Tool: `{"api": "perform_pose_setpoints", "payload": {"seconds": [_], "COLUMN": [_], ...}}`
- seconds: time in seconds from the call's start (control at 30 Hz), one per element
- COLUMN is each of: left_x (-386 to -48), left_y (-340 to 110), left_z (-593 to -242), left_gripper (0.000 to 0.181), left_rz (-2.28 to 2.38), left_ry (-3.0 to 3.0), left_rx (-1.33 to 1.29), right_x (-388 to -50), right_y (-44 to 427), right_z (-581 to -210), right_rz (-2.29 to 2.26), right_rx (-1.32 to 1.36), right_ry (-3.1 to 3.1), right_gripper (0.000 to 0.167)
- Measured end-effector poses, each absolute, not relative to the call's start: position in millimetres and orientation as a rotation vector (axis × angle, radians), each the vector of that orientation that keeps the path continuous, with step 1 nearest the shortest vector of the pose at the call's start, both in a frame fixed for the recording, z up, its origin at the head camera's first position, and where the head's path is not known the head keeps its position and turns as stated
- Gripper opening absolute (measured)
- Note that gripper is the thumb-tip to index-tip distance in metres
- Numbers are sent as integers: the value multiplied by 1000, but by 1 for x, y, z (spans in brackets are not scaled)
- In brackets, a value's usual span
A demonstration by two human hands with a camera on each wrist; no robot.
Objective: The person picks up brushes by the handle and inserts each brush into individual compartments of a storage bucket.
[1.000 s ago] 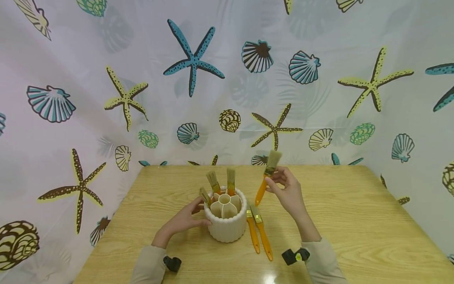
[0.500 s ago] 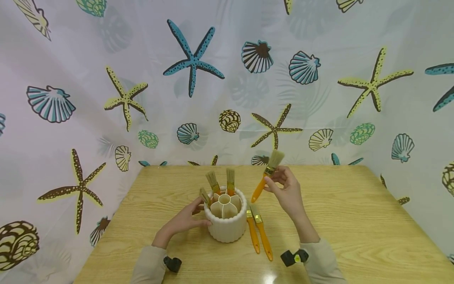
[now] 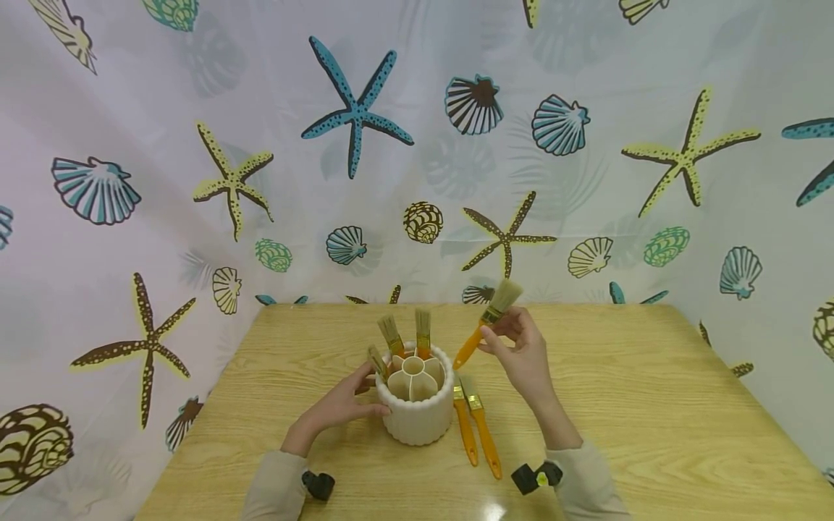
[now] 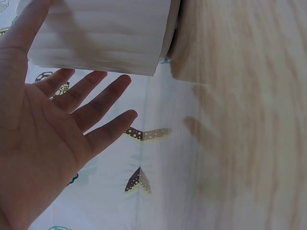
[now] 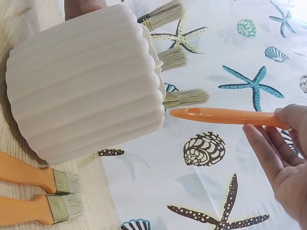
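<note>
A round white ribbed holder with petal-shaped compartments stands on the table, and 3 paintbrushes lean in its rear and left compartments, one being a bristle-up brush. My left hand rests against the holder's left side; the left wrist view shows its fingers spread and fairly straight. My right hand pinches an orange-handled paintbrush between thumb and fingers, bristles up and tilted right. In the right wrist view the tip of that handle is close to the holder's rim, apparently apart from it.
Two more orange-handled paintbrushes, a left one and a right one, lie side by side on the wooden table, just right of the holder. Behind the table hangs a white curtain printed with starfish and shells.
My right hand has moved slightly left with the paintbrush, and the brush has tilted more, its handle end swinging toward the holder. My left hand stays at the holder.
</note>
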State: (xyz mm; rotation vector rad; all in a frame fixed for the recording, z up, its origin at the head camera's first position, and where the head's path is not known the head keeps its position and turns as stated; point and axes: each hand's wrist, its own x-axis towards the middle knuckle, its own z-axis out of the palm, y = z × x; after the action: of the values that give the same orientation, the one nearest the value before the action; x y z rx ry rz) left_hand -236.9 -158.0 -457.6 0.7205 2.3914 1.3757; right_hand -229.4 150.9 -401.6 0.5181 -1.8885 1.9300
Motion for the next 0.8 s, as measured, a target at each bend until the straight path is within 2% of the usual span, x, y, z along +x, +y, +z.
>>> {"api": "perform_pose_setpoints", "payload": {"seconds": [0.4,0.8], "left_x": [-253,-254], "left_y": [-163,-164], "left_z": [-488,-491], "left_gripper": [90,85], "left_rz": [1390,1397], "left_ry": [2423,2417], "left_rx": [712,726], "right_x": [-228,-227], "right_y": [143,137], "right_z": [-404,-408], "right_rz": [1937,1930], "right_rx": [551,576], "right_ry": [-1875,-1914], "right_gripper": [31,33]}}
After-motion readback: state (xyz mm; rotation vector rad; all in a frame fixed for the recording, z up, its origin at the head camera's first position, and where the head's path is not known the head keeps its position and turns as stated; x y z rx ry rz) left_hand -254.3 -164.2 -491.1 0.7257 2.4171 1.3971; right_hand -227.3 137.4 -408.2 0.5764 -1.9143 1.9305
